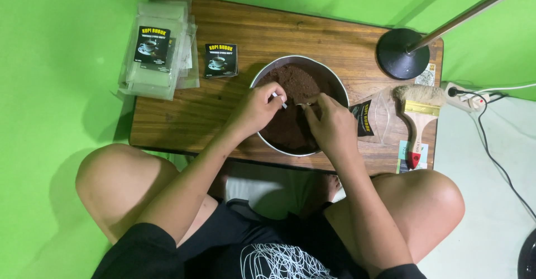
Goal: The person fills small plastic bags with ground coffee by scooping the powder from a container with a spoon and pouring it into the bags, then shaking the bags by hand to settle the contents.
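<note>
Both hands work over a metal bowl (335,86) of brown powder on the worktop (190,111): left hand (258,109) fingers pinch a clear pouch (277,98) (barely visible), right hand (330,124) grips a spoon (308,104).

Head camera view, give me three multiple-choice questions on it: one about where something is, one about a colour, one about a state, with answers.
1. Where does the wide wood-handled paintbrush lie?
A. right of the round metal bowl
B. on the stack of clear pouches
C. inside the bowl

2. What colour is the floor around the low wooden table?
A. blue
B. bright green
C. red

3. What state is the round metal bowl in?
A. upside down
B. empty
C. holding dark brown powder

Answers:
1 A, the paintbrush rests at the table's right end, beyond the bowl.
2 B, green surrounds the table on the left and top.
3 C, brown powder fills the bowl, with the left hand and right hand both over it.
</note>
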